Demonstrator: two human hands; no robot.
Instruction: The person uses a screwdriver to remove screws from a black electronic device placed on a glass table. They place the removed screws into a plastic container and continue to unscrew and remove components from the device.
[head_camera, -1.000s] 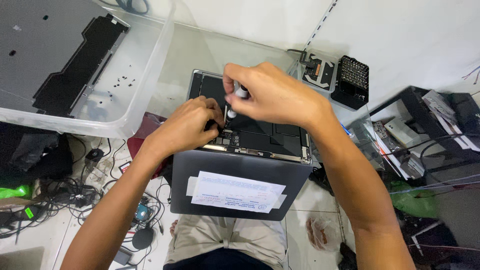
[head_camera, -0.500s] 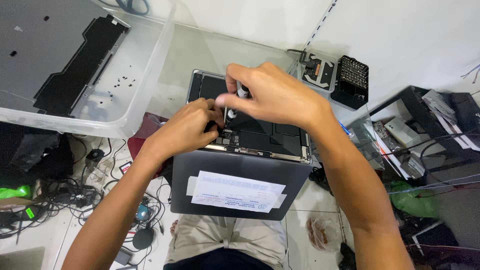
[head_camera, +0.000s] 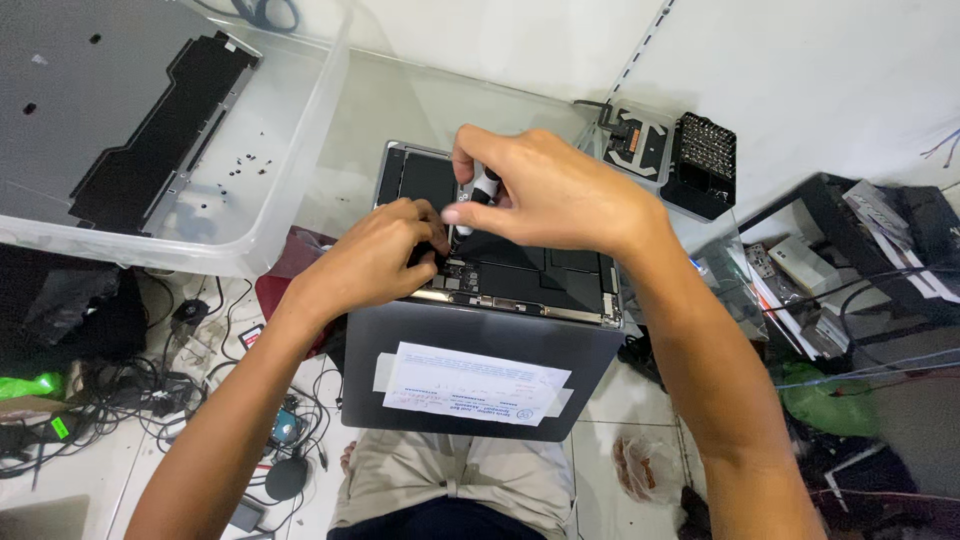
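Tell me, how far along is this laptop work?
Done: the laptop is open, its dark bottom cover and loose screws lying in the clear tub. In hand: the right hand holds a screwdriver upright on the parts inside, and the left hand steadies its tip. Left: the inner parts look in place and the cover is off.

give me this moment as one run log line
right hand: grips screwdriver, tip down | left hand: fingertips on opened laptop internals beside tip | clear bin: back cover, loose screws | bit case: behind laptop
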